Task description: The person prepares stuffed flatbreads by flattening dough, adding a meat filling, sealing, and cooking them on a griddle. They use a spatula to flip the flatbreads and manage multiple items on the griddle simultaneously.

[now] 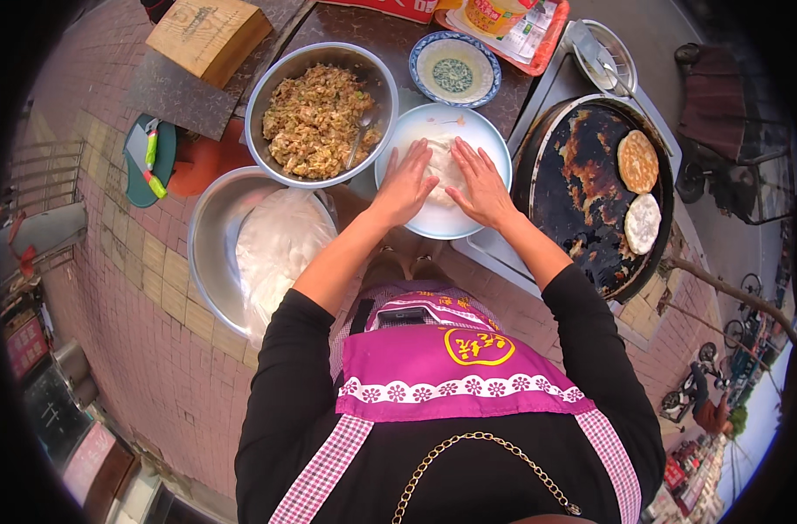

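A flattened piece of pale dough (445, 171) lies on a white plate with a light blue rim (443, 226). My left hand (405, 180) rests on the dough's left side, fingers extended. On its right side lies my right hand (478, 183), palm down, with the thumb apart. Left of the plate, a steel bowl holds chopped filling (313, 121) with a metal spoon (359, 139) in it. Behind the plate sits a blue-patterned bowl (454, 69) with chopped greens in liquid. Whatever lies under my palms is hidden.
At the right stands a round black griddle (578, 190) with a browned flatbread (637, 161) and a paler one (642, 223). A metal spatula (591, 49) rests behind it. A steel basin (215, 229) with plastic-covered dough (280, 242) is at the left, near a wooden box (208, 36).
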### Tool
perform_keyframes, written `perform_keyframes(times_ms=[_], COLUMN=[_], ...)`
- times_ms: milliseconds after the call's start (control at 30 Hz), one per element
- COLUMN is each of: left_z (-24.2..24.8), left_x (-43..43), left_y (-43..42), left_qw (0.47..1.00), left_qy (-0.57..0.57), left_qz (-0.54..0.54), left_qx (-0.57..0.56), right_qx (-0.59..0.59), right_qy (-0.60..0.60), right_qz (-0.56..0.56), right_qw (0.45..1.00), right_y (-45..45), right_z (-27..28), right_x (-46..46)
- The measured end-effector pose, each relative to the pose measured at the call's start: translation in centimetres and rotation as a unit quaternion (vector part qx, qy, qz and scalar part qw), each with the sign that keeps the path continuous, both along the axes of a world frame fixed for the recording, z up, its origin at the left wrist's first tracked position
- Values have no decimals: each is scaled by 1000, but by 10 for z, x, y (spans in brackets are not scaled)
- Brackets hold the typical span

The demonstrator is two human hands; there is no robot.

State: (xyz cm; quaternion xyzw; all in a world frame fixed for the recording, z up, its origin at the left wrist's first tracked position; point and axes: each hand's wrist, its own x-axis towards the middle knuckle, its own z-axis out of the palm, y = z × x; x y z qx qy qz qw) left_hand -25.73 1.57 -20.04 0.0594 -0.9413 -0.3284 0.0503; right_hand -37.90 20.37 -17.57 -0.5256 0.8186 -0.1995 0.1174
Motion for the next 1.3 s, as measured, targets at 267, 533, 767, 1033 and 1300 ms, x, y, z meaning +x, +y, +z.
perform_keyframes(times_ms=[267, 533, 767, 1033, 1300], left_z=[5, 9, -16, -18, 2], left_x=[49, 11, 17, 32, 43], left_y=[41, 66, 33, 39, 31], left_qw=[733, 408, 402, 137, 166], left_qy=[60, 119, 133, 14, -9], left_qz=[335, 189, 30, -86, -51], left_qx=[589, 886, 905, 987, 985], right_qx=[35, -7, -99, 76, -28], right_qy=[32, -378, 92, 139, 79], right_qz=[42, -113, 141, 416, 264], right_qw=[998, 919, 981, 895, 961], right_y=[-38, -72, -122, -223, -212], right_z=[-26, 64, 115, 65, 71], right_x=[11, 17, 76, -1, -34])
